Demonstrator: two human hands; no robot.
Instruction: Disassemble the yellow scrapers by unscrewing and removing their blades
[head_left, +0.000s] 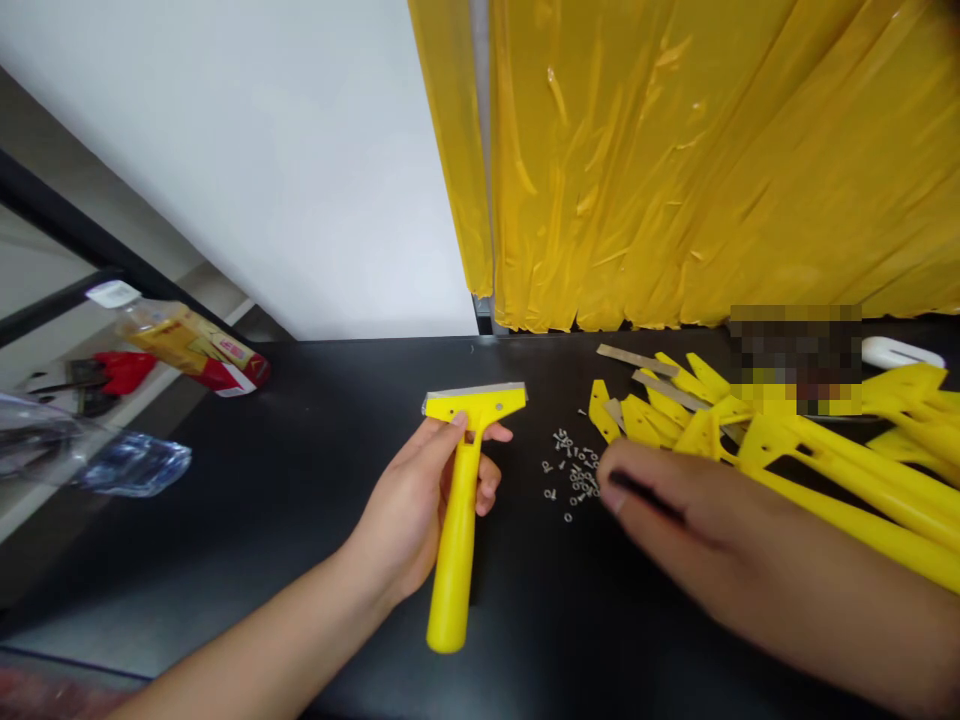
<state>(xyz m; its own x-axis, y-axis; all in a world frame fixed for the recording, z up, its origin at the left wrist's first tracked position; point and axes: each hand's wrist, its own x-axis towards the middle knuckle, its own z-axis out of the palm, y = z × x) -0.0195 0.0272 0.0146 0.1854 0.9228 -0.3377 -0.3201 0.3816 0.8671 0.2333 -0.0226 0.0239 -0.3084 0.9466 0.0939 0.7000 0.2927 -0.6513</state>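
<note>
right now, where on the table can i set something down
Bare black table: between the bottle and left hand, and, nearer you, between the yellow scraper and right hand. Crowded: the right side, with loose metal hardware and piled yellow parts.

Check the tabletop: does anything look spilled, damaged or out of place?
Small metal fasteners lie scattered loose on the black table, right of the yellow scraper, and look spilled, though that may be deliberate. The scraper shows no obvious damage.

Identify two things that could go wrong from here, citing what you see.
The left hand grips the yellow plastic scraper just below its grey metal strip, which, if sharp, might cause a cut. Small, loose silver metal screws and rings lie beside the right hand, which could scatter them.
</note>
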